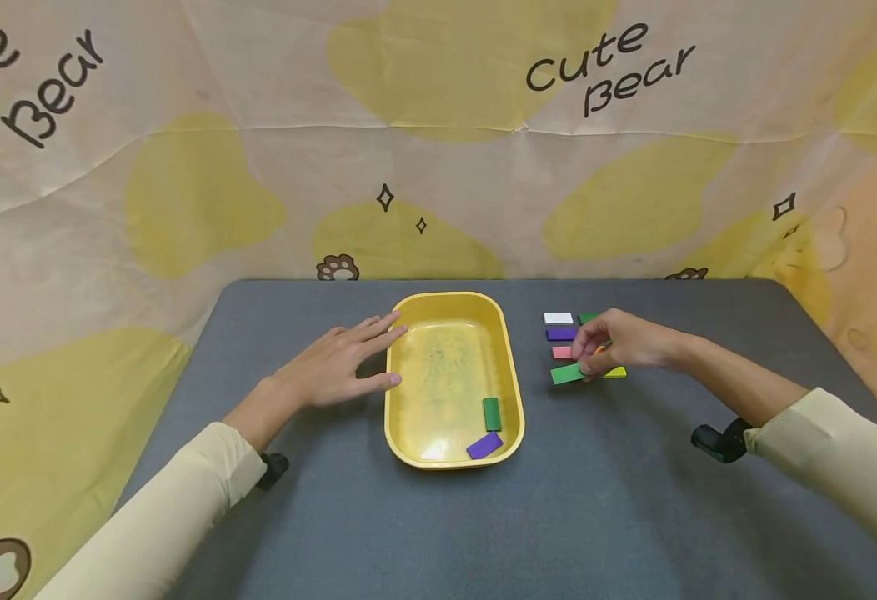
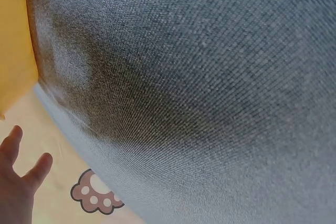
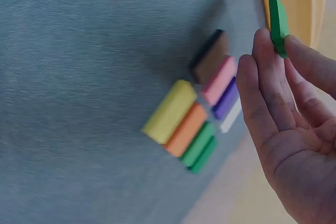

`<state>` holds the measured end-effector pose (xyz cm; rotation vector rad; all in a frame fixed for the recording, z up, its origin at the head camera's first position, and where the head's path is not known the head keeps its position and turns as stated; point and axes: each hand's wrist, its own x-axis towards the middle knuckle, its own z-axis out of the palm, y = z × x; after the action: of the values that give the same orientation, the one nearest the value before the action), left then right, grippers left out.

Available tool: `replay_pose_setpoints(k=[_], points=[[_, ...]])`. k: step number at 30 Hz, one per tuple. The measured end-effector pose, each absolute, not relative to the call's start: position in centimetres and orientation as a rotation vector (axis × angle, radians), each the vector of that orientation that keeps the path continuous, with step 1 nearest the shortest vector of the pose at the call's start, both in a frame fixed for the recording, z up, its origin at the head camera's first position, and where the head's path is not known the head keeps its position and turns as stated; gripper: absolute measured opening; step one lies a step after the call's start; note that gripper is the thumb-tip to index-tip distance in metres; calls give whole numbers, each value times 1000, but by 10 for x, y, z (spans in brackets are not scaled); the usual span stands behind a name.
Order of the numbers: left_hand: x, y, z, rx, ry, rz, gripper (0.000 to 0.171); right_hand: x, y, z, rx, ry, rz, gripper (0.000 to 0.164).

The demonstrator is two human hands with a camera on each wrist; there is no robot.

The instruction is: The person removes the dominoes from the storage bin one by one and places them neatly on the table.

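My right hand [image 1: 622, 340] pinches a flat green block [image 3: 279, 27] between thumb and fingertips, holding it over the near end of a small group of coloured blocks. My left hand [image 1: 343, 363] spreads its fingers at the left rim of a yellow tray [image 1: 514, 367], gripping nothing. Inside the tray, a green block [image 1: 491, 414] and a purple block [image 1: 485, 445] lie near its lower right corner. In the right wrist view, one row has brown [image 3: 210, 59], pink [image 3: 219, 81], purple [image 3: 226, 98] and white blocks [image 3: 231, 118].
Beside that row lie a yellow block [image 3: 170, 111], an orange block [image 3: 186, 129] and two green blocks [image 3: 198, 144]. Everything stands on a grey cloth-covered table [image 1: 438, 533]. A patterned curtain [image 1: 438, 167] hangs behind the table's far edge.
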<state>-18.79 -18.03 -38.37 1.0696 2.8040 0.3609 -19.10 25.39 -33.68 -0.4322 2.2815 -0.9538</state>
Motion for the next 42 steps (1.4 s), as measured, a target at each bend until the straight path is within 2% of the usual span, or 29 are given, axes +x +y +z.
replay_pose_setpoints(k=[13,42], points=[[-187,-180,-384,1064,2801,359,80,-182,275,-369,-400,2266,-1084,25],[-188,-180,-384,1076,2808,351,79,-178,278,-380,-389,2245,-1106,24]])
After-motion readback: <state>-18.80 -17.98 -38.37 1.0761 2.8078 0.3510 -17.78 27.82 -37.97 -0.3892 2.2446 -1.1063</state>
